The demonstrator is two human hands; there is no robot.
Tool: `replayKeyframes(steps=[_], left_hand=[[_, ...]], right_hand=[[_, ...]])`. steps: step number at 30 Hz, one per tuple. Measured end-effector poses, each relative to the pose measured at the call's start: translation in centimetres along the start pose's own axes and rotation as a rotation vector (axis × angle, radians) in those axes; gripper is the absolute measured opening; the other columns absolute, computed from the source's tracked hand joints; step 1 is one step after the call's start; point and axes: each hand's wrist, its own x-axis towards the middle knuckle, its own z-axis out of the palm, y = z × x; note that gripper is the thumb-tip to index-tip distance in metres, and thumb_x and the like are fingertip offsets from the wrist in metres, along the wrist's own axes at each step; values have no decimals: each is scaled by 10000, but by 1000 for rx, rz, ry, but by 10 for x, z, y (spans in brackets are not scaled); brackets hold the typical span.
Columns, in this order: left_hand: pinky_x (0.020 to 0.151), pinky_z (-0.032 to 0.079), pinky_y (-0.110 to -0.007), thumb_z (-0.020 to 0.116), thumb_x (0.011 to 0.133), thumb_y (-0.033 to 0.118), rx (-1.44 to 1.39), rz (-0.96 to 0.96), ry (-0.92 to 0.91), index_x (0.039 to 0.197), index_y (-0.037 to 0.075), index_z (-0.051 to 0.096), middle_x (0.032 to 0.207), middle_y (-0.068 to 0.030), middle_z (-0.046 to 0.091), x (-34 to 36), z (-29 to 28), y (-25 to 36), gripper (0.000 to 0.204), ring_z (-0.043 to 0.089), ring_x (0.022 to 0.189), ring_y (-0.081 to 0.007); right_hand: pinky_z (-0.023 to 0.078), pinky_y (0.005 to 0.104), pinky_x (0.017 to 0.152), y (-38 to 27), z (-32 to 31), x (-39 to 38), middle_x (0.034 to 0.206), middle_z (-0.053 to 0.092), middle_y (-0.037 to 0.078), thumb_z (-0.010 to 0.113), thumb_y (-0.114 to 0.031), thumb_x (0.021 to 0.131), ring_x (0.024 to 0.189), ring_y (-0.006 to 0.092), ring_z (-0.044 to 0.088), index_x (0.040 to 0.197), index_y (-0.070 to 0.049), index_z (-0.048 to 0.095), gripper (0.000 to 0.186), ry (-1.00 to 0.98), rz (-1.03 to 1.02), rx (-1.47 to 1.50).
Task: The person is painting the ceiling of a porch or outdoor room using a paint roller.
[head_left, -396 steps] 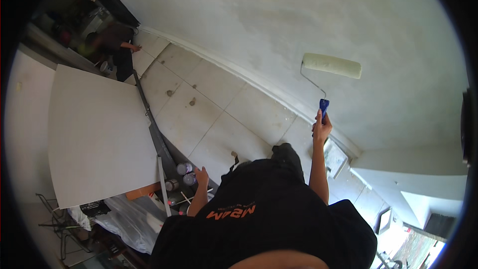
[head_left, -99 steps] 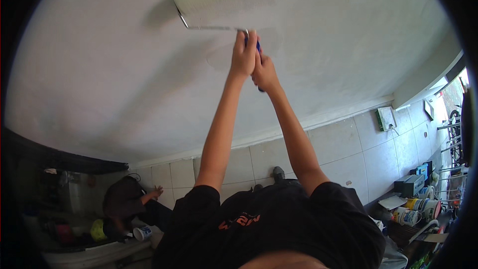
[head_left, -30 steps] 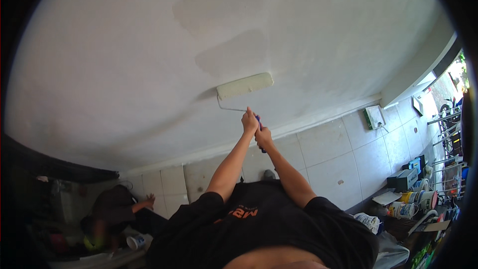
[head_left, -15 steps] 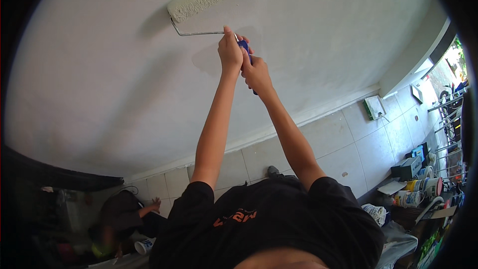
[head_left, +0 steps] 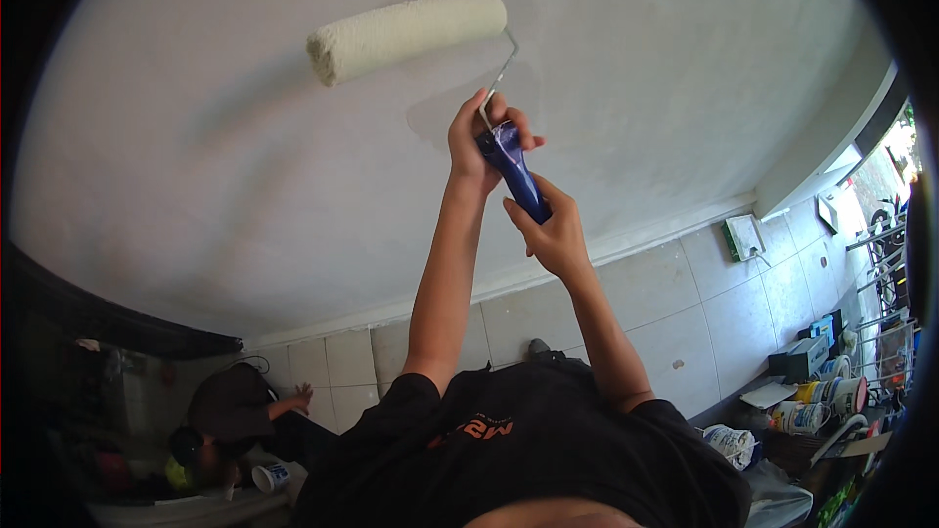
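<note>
Clutter sits at the far lower right of my view: a white plastic tub with a yellow and blue label (head_left: 804, 392), a round can with a red band (head_left: 849, 393) just beside it, another pale labelled tub (head_left: 797, 418) below, and a crumpled white plastic bag (head_left: 729, 441) nearer me. A dark boxy case (head_left: 800, 359) stands above the tubs. Higher on the tiled wall (head_left: 646, 293) there's a small white rectangular plate w/ a green edge (head_left: 745, 236), cable hanging from it. At lower left a second person in dark clothes (head_left: 240, 411) crouches by the wall, a white paper cup w/ blue print (head_left: 264, 477) on the floor beside them. Print on these is too small to make out.

Both my arms reach up toward the white painted surface (head_left: 245, 156) overhead. My left hand (head_left: 476, 137) is closed round the top of the blue plastic handle (head_left: 514, 171) of a paint roller w/ a cream fuzzy sleeve (head_left: 406, 36), right where the bent metal wire frame (head_left: 497, 78) leaves it. My right hand (head_left: 554, 230) grips the handle's lower end, fingers wrapped, just below and right of the left hand, the two nearly touching. The roller sleeve lies above and left of both hands, tilted, against the white surface, beside a slightly darker painted patch (head_left: 460, 108).
</note>
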Motion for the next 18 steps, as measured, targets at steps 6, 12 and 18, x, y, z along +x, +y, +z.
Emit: replayKeyframes(steps=[6,12,18], left_hand=[[562,464,-279,460,881,472,1073,132,402,1158,-6,472,913,-139,612,38,24,19,552,598,632,-176],[481,403,-324,529,884,313,1569,594,602,655,-3,551,456,-103,446,57,-20,-26,391,492,453,-262],[428,317,-371,554,872,224,1723,578,654,545,-2,426,478,-155,420,3,-96,-73,417,370,431,-326]], right_hand=[[444,357,513,18,17,52,657,585,174,635,-157,786,517,289,568,1036,8,556,310,337,-289,-244],[340,255,352,73,8,97,515,456,6,601,-240,772,376,100,427,673,-21,478,270,-125,216,255],[373,303,321,186,54,73,480,506,86,696,-420,667,356,164,496,538,9,460,506,-9,409,92]])
